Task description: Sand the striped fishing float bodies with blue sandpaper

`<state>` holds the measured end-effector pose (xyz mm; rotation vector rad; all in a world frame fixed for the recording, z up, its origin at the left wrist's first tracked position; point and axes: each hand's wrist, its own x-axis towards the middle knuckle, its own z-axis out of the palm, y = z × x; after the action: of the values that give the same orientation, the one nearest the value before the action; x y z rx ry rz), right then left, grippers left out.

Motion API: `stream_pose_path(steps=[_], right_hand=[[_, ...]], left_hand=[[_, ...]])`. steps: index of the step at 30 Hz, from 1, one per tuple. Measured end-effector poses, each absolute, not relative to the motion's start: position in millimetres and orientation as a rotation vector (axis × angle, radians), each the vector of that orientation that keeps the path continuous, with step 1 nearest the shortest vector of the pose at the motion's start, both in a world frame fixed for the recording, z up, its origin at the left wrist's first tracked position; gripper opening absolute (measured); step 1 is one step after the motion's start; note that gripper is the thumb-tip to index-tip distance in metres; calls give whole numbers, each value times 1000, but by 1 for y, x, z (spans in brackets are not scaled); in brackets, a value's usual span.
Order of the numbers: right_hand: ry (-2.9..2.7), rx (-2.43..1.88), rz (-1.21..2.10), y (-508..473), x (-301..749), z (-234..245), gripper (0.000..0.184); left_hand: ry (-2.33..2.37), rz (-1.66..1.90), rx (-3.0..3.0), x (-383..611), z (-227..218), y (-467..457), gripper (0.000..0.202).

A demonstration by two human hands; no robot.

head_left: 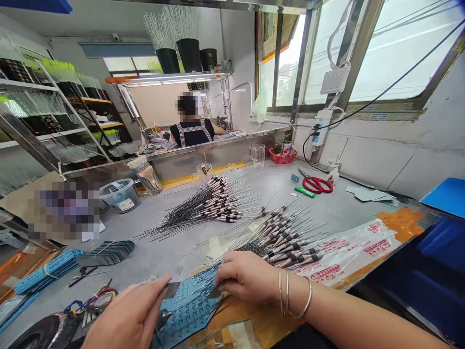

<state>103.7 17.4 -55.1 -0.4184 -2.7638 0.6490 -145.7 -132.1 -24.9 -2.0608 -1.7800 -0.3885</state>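
My left hand (134, 312), at the lower left, has its fingers closed at a dark grey edge of sandpaper (172, 290). Just beside its thumb is a small drill chuck (164, 318). A blue-backed sandpaper sheet (191, 310) printed "AA-240" lies between my hands, thin stems spread over it. My right hand (249, 278), with bangles at the wrist, is pinched at the sheet's far side; its fingertips hide what they grip. Next to it lies a pile of fishing floats (286, 235) with pinkish-and-black bodies. Another float bundle (218, 198) rests farther back.
Sandpaper strips (107, 252) and a round motor with wires (47, 334) are at left. A clear bucket (119, 194) and glass mug (257, 156) stand behind. Red-handled scissors (317, 184) and a green lighter (304, 192) lie right. A person (191, 123) sits beyond the partition.
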Motion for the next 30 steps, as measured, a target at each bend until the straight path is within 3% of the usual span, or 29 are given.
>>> stream_pose_path(steps=[12,16,20,30], right_hand=[[-2809,-442,540,38,141,-58,15],[-2817,-473,511,43,153,-59,15],[-2817,-479,513,47,163,-59,18],[-2768,-499,534,47,169,-64,18]], left_hand=[[-1647,-468,-2489,-100,-17,-109,25],[-1808,-313,-2469,-98,-19,-105,34],[-2033,-168,-2454,-98,-22,-104,21],[-2182,-180,-2424,-88,-29,-97,20]])
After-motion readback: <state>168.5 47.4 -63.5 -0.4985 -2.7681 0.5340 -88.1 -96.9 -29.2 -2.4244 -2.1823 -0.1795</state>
